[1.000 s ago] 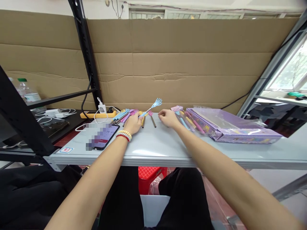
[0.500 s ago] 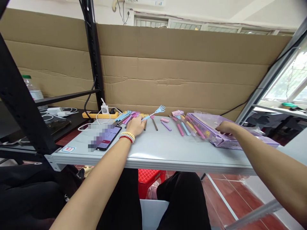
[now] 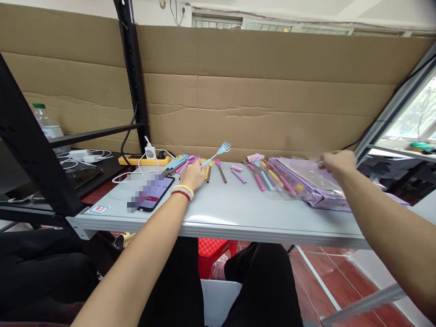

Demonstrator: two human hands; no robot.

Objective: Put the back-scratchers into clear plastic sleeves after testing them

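Gripping blue hand-headed stick [image 3: 224, 148], far middle of table [image 3: 225, 204]: left hand [image 3: 193, 175] | right hand [image 3: 339, 163]: blurred over purple box [image 3: 320, 200], right side, grip can't tell | phone [image 3: 157, 195]: left of left hand

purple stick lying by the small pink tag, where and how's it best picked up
Probably pinch the middle of the purple stick with thumb and finger across its long sides, coming from above and the near side. It looks slim and lies flat, slanting with its near end to the right, apart from the pink stick there; its far end is close to the pink tag.
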